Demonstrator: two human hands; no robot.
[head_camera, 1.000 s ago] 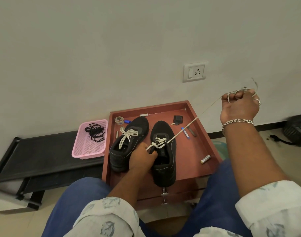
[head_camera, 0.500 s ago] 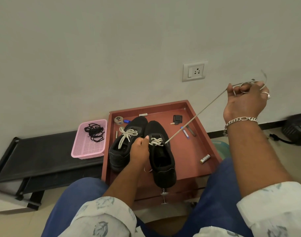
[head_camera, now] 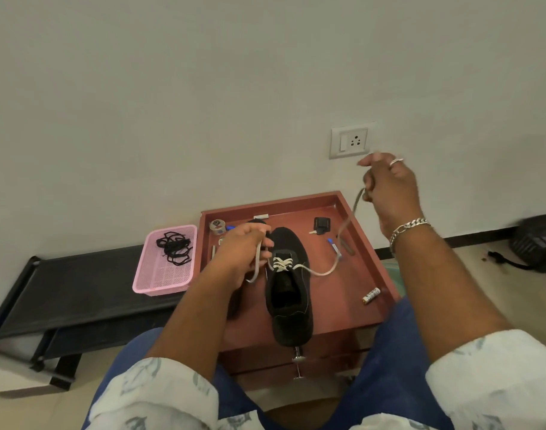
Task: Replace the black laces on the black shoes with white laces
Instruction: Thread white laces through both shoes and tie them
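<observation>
We sit over the red tray (head_camera: 374,252), where one shoe (head_camera: 288,293) lies plainly with a white lace (head_camera: 322,272) through its front eyelets; a second shoe is mostly hidden under our left hand (head_camera: 240,256). That hand pinches one lace end; further off, our raised right hand (head_camera: 389,187) curls round the other, which hangs slack. We judge both ends want an even pull before the next eyelets. Beyond, one pink basket (head_camera: 160,274) holds one tangle of black laces (head_camera: 174,248).

A plain pale wall (head_camera: 203,103) carries a white socket (head_camera: 349,143), above a black low bench (head_camera: 79,293) on beige floor (head_camera: 513,293).
</observation>
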